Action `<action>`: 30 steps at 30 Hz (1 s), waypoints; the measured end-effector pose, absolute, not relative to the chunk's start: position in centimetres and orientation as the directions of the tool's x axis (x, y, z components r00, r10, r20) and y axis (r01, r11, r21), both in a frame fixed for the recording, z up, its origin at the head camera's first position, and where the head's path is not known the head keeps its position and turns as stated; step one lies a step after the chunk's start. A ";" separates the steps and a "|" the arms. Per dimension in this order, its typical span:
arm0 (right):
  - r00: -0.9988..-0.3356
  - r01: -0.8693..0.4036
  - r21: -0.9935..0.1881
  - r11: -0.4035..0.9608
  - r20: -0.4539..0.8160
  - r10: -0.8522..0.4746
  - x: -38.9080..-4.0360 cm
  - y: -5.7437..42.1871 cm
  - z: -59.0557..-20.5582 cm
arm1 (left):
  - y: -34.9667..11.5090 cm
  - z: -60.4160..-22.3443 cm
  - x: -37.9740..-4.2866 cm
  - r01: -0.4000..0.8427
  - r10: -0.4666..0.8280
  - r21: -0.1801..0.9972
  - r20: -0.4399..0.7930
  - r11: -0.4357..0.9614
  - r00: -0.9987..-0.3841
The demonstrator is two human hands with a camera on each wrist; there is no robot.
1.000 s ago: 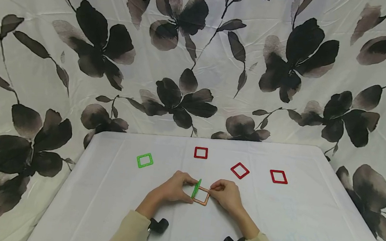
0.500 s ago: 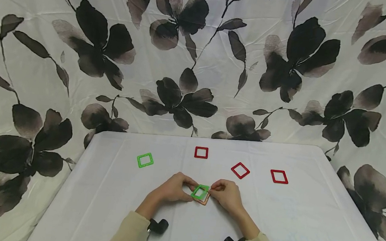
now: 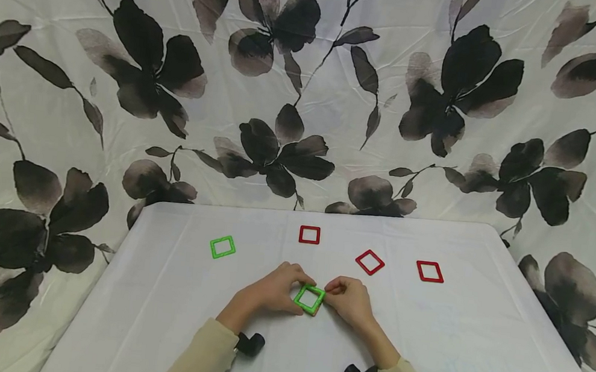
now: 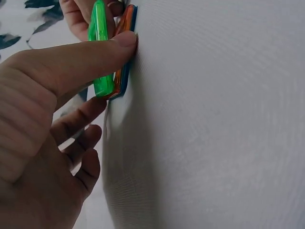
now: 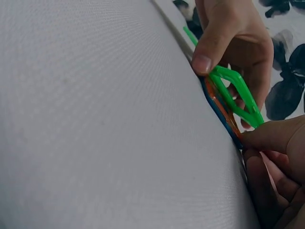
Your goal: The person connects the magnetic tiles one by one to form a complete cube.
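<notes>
Low over the table, a green square frame (image 3: pixel 303 306) lies at the top of a small stack of square plastic frames. Beneath it, the wrist views show an orange frame (image 5: pixel 222 101) and a blue frame (image 4: pixel 126 76) lying together. The green one tilts away from them, with a gap along one side in the right wrist view. My left hand (image 3: pixel 276 288) holds the stack by its left side between thumb and fingers. My right hand (image 3: pixel 351 301) pinches the right corner of the orange and blue frames with thumb and forefinger.
Another green square frame (image 3: pixel 214 255) lies at the back left of the white table (image 3: pixel 450 347). Behind the hands lie three red ones: one red frame (image 3: pixel 309 242) at the back middle, a turned red frame (image 3: pixel 362 267) and a red frame (image 3: pixel 431 280) farther right.
The green frame has swung from standing on edge at the left down over the orange one, covering most of it in the head view. My left hand has shifted slightly; the right stays in place.
</notes>
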State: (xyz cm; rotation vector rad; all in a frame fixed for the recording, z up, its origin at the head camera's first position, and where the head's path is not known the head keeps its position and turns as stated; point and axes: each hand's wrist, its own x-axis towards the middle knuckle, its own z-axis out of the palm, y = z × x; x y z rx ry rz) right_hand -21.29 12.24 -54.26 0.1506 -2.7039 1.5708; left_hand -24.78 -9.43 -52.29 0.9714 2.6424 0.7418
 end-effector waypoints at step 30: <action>-0.996 -0.081 -0.862 0.500 0.049 -0.078 -21.2 12.1 -54.2 | -10.2 -52.1 -24.9 0.458 0.662 0.694 -0.037 0.556 -0.749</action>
